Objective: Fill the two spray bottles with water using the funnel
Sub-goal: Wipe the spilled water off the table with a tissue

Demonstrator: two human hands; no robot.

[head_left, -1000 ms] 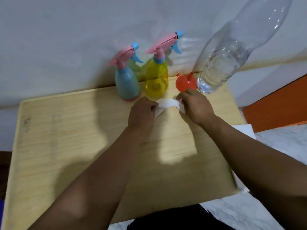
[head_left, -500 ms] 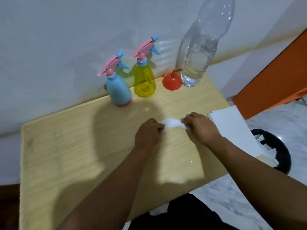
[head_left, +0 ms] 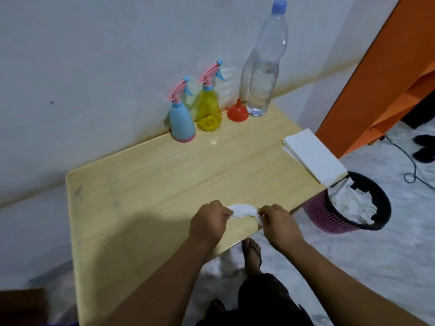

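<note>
A blue spray bottle (head_left: 181,122) and a yellow spray bottle (head_left: 208,109), both with pink trigger heads screwed on, stand against the wall at the back of the wooden table (head_left: 146,184). An orange funnel (head_left: 237,112) sits upside down beside them. A tall clear water bottle (head_left: 262,74) with a blue cap stands to its right, partly filled. My left hand (head_left: 208,222) and my right hand (head_left: 277,223) both grip a crumpled white tissue (head_left: 243,211) near the table's front edge.
A stack of white tissues (head_left: 314,158) lies on the table's right edge. A black and pink bin (head_left: 329,217) full of used tissues stands on the floor below it. An orange door (head_left: 381,74) is at the right. My foot (head_left: 251,252) shows under the table.
Both hands have drawn the tissue back from beside the funnel toward the table's front edge. The view has pulled back, so the bin and tissue stack now show.
</note>
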